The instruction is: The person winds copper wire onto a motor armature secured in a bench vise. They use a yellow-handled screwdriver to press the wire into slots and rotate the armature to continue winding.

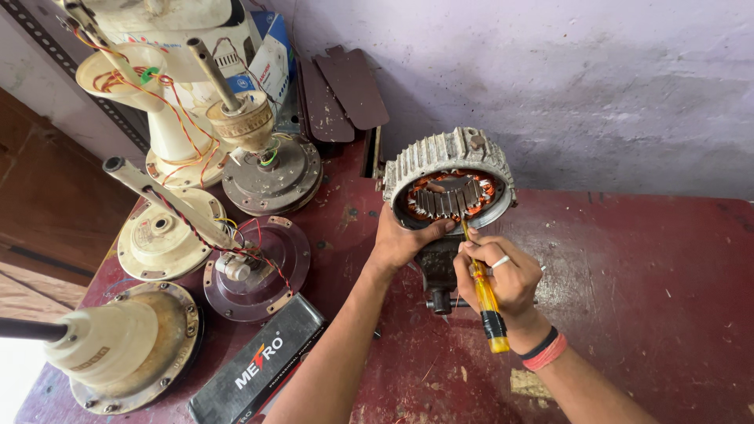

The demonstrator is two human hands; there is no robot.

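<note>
Two bare hands work on one motor stator (449, 182), a ribbed grey metal housing with copper windings and steel laminations showing inside. It sits tilted, open face toward the camera, on a worn red table (644, 267) near the back wall, on top of a dark metal part (437, 271).

Left hand (402, 239) is clamped on the lower left rim of the stator, thumb hooked over the inner edge. Right hand (503, 275) is closed around a yellow-handled screwdriver (484, 298), tip poked into the lower edge of the winding area; cannot see exactly what the tip touches.

Handling call: stator looks heavy and rigid, cast ribs give good friction, not slippery. Best hold is the outer ribbed shell or rim. Copper windings look fragile, thin enamelled wire, so keep fingers and tool edges off them. Tilted pose probably wants a steadying hand or it rolls.

Left side of table: several ceiling fan motors (271, 169) with down rods and red-yellow wiring, one cream housing (118, 345) at near left, a black box (259, 365) at front edge. Brown fan blades (345, 90) lean on the wall.
</note>
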